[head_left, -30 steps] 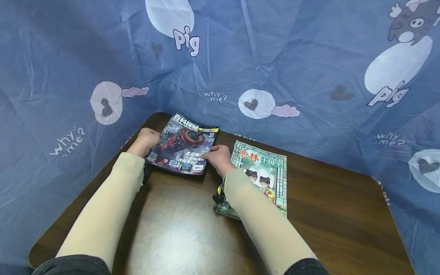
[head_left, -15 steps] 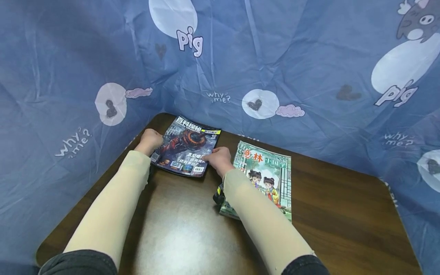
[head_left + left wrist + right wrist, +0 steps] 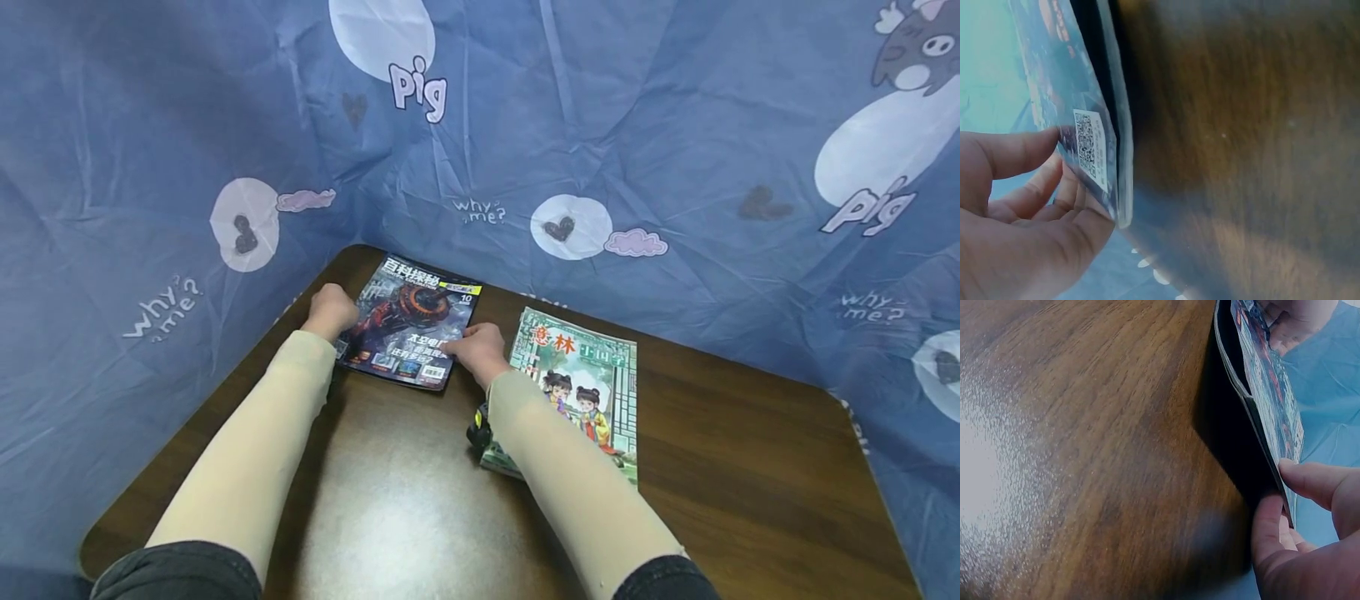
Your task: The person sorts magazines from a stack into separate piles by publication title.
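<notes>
A dark magazine (image 3: 408, 321) with an orange-and-black machine on its cover is near the table's far left corner. My left hand (image 3: 332, 312) holds its left edge; in the left wrist view the thumb (image 3: 1029, 150) lies against the cover beside a QR code label (image 3: 1090, 149), fingers along the side. With my right hand (image 3: 480, 348) I pinch the lower right edge, thumb (image 3: 1310, 478) on the cover and fingers underneath. A dark gap parts the cover from the page edges below it. Beside my right hand lies a green magazine (image 3: 551, 358), partly covered by the forearm.
The brown wooden table (image 3: 750, 467) has rounded corners. Blue printed fabric (image 3: 675, 125) hangs behind it and along the left side. A black wrist device (image 3: 477, 429) on my right wrist sits over the green magazine's left edge.
The dark magazine has come down a little and lies flatter, both hands staying at its edges. My left hand has shifted slightly at the left edge. The head view has turned slightly left.
</notes>
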A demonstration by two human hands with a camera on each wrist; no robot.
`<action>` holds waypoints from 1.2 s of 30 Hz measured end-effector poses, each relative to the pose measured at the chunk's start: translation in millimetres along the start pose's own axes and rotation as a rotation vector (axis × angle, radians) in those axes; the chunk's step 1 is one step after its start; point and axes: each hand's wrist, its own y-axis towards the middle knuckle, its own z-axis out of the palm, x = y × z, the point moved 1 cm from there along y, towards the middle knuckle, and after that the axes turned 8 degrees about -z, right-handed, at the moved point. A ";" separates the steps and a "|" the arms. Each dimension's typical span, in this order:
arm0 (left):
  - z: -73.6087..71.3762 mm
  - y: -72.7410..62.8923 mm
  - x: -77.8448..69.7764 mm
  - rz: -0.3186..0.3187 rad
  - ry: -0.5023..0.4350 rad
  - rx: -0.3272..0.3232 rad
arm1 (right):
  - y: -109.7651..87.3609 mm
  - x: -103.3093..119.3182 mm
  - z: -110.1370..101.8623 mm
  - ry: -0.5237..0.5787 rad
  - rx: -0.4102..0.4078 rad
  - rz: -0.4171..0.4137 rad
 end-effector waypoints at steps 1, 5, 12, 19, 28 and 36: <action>-0.2 0.0 0.1 0.015 0.012 -0.006 | 0.3 -0.2 0.5 -0.020 0.002 -0.007; 0.1 0.3 0.4 0.071 0.046 -0.033 | 1.3 0.3 1.2 -0.106 0.007 -0.035; 3.4 -1.9 4.5 0.066 0.063 -0.038 | -3.2 5.5 -5.1 -0.201 0.049 -0.076; 2.6 -2.8 3.2 0.070 0.081 -0.035 | -10.6 12.6 -14.2 -0.249 0.094 -0.066; 2.8 -17.6 -22.8 0.129 0.027 -0.091 | -13.0 12.8 -18.8 -0.243 0.122 -0.110; 10.7 -37.3 -50.6 0.235 -0.092 -0.130 | -16.8 16.8 -27.6 -0.125 0.093 -0.158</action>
